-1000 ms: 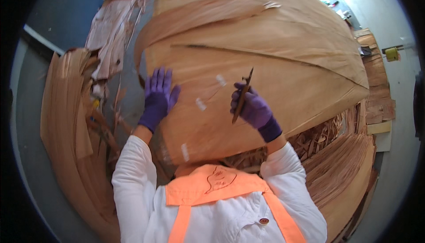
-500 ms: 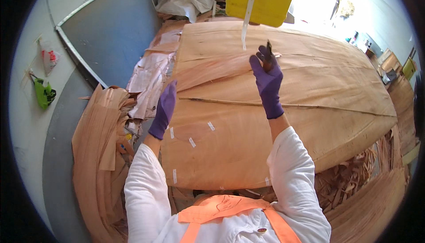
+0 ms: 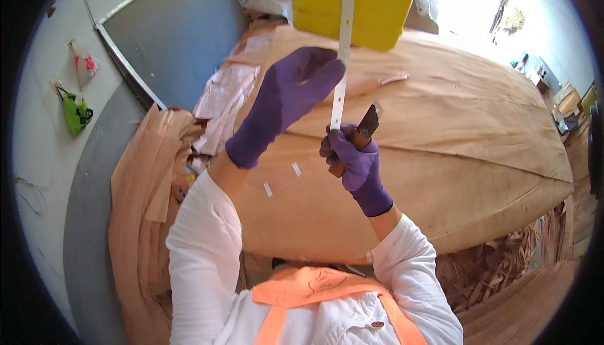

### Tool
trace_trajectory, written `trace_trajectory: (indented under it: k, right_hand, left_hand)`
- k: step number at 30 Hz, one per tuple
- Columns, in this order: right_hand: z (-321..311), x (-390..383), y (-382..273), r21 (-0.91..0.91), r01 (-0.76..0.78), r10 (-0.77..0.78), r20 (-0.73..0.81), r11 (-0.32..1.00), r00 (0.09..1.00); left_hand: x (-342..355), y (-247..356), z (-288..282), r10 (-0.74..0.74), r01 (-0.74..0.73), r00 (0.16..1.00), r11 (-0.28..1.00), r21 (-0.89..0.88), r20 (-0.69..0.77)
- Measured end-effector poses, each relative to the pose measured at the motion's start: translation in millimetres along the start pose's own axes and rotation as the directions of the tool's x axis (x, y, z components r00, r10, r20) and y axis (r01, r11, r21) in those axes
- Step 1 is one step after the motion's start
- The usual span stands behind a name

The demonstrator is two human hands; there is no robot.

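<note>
A long white perforated tape strip [image 3: 340, 96] hangs down from a yellow box [image 3: 352, 15] overhead. My left hand [image 3: 286, 93], in a purple glove, has thumb and fingers bent together at the strip's left edge, partway up. Lower down, my right hand [image 3: 355, 162], also gloved, grips a knife [image 3: 368, 122] with a wooden handle and a broad dark blade pointing up. The right fingers meet the strip's bottom end. Beneath both hands lies a large stack of brown wood veneer sheets [image 3: 440, 219], with short white tape pieces [image 3: 297, 169] stuck on the top sheet.
Bundled veneer strips [image 3: 141, 206] stand at the left. A blue-grey panel [image 3: 182, 37] leans on the wall, near a hanging green bag [image 3: 77, 113]. Torn veneer scraps [image 3: 497, 250] are heaped at the lower right. Along the stack's top surface runs a lengthwise split.
My left hand has risen and moved right to the tape strip. My right hand, with the knife, has come down and left to the strip's lower end. More of the strip now hangs down.
</note>
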State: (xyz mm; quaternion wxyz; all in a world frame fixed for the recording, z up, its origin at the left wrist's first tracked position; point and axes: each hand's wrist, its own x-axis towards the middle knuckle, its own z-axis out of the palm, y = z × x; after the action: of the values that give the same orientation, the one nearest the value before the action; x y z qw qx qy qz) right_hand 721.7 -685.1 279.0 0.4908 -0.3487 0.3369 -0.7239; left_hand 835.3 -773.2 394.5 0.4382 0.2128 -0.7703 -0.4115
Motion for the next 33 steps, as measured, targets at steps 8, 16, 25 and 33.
trace_trajectory:
  k: [8, 16, 25, 33]
  right_hand:
    - [-58, -63, -18, -0.174, -0.233, 0.232, -0.027, 0.957, 0.972]
    - [-107, -100, 34, -0.112, -0.596, 0.573, -0.183, 0.795, 0.799]
    - [-107, -152, 101, 0.087, -0.771, 0.773, -0.157, 0.630, 0.614]
    - [-60, -106, 59, -0.126, -0.664, 0.657, -0.097, 0.737, 0.747]
  left_hand:
    - [7, -36, 5, 0.402, -0.491, 0.871, 0.738, 0.463, 0.284]
    - [-36, -111, 0, -0.327, 0.262, 0.899, 0.935, -0.240, -0.291]
    - [-259, -188, 61, -0.065, -0.117, 0.958, 0.802, 0.585, 0.280]
    - [-270, -198, 64, -0.027, -0.097, 0.980, 0.805, 0.585, 0.199]
